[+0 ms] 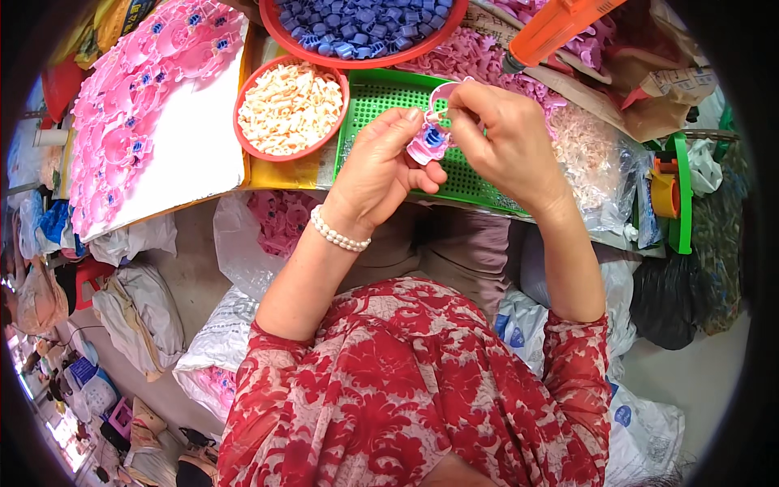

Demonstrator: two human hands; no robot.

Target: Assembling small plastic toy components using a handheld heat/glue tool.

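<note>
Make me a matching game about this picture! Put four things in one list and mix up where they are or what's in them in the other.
Things:
1. small round red bowl
2. green rectangular tray with holes
3. white double-row beaded bracelet
4. small pink and blue plastic piece

Places and states:
A. around the left wrist
B. full of cream-coloured pieces
C. in the grip of the left hand
D. on the table, beneath the hands

Right pairs: 1-B, 2-D, 3-A, 4-C
</note>
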